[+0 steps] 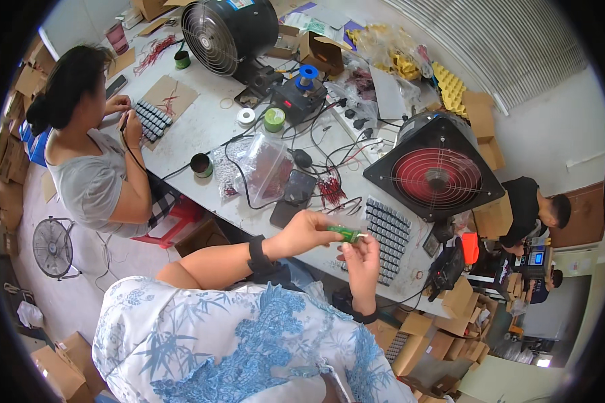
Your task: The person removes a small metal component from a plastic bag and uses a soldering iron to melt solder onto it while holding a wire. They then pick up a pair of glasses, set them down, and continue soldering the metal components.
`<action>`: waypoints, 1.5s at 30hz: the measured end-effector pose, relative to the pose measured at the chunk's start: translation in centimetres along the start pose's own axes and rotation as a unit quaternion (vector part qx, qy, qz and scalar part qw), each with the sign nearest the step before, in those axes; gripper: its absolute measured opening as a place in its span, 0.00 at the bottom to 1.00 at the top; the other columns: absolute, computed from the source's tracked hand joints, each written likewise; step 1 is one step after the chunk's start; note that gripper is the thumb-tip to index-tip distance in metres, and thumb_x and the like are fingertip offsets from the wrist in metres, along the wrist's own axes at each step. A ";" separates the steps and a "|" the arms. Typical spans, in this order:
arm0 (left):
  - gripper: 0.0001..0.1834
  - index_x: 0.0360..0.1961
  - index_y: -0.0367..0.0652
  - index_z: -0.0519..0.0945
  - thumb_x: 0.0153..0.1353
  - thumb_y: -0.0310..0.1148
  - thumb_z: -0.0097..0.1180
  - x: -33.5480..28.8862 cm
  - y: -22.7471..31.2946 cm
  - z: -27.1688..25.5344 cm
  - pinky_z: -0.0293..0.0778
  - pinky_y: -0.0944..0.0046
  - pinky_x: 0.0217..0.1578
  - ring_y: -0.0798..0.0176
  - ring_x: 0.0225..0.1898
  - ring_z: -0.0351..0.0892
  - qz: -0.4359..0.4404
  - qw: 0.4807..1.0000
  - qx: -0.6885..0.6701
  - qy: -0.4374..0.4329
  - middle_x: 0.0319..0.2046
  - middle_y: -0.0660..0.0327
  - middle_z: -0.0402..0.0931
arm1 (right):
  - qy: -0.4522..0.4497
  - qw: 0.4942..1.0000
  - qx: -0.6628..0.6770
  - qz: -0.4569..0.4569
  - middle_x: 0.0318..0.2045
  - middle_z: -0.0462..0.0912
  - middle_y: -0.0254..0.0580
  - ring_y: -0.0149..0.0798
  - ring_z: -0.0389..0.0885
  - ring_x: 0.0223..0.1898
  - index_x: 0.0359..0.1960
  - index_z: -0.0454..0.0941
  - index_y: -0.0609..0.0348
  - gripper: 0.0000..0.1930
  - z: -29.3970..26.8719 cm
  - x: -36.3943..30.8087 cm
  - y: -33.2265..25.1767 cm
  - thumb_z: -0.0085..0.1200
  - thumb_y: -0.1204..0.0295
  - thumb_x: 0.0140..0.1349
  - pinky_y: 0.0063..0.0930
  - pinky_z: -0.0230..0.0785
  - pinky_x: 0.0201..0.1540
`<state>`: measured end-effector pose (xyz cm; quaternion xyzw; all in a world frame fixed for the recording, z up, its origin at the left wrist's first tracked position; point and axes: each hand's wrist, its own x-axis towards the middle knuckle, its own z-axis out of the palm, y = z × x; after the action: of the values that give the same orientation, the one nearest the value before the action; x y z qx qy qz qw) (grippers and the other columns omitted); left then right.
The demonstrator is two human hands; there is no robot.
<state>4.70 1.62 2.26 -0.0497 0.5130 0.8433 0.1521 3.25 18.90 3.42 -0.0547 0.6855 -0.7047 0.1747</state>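
Held over the table's near edge, a small green piece with a pale end sits in the pinch of my left hand. Its exact kind is too small to make out. My right hand is closed, thumb and fingertips together at the pale end; what lies between them is too small to name. Just beyond that hand is a block of dark-topped small parts in rows. A bundle of red wires rests beyond my left hand, near a dark phone-like device.
Clear plastic bags of small parts lie left of the cables. A square black fan with red inside stands at right, a round black fan at the back. At left a co-worker handles another block of parts.
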 end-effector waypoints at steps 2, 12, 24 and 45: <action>0.13 0.42 0.39 0.79 0.54 0.26 0.57 -0.4 -0.2 0.5 0.74 0.68 0.35 0.65 0.33 0.79 0.227 0.924 0.299 0.067 0.33 0.58 0.80 | -0.015 1.000 -0.011 -0.009 0.44 0.71 0.42 0.30 0.72 0.42 0.55 0.57 0.64 0.25 0.2 -0.4 -0.7 0.53 0.79 0.56 0.22 0.68 0.42; 0.19 0.36 0.39 0.76 0.37 0.17 0.57 0.1 -1.5 -0.7 0.73 0.59 0.42 0.52 0.41 0.76 0.478 0.763 0.426 0.085 0.38 0.56 0.76 | -0.061 0.996 0.063 0.017 0.52 0.66 0.44 0.32 0.68 0.50 0.58 0.55 0.65 0.27 0.0 -1.0 -0.9 0.50 0.81 0.57 0.25 0.63 0.52; 0.24 0.48 0.37 0.70 0.45 0.15 0.49 -0.4 -2.2 -1.4 0.70 0.64 0.44 0.54 0.42 0.74 0.335 0.878 0.308 0.145 0.42 0.54 0.73 | 0.061 0.996 0.062 -0.010 0.34 0.76 0.42 0.26 0.75 0.32 0.43 0.61 0.62 0.13 -0.2 -0.1 -0.8 0.48 0.81 0.58 0.19 0.69 0.34; 0.15 0.44 0.35 0.70 0.56 0.26 0.55 0.8 -1.9 -2.6 0.74 0.66 0.43 0.66 0.41 0.77 -0.043 0.976 -0.195 -0.087 0.40 0.58 0.76 | 0.002 0.981 -0.183 -0.064 0.42 0.74 0.41 0.26 0.74 0.31 0.44 0.74 0.64 0.16 -0.7 -0.4 -1.3 0.54 0.85 0.50 0.17 0.69 0.34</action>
<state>4.33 0.34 -0.74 -0.0269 0.3209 0.9210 0.2191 3.17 19.74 4.69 -0.1277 0.7985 -0.5770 0.1148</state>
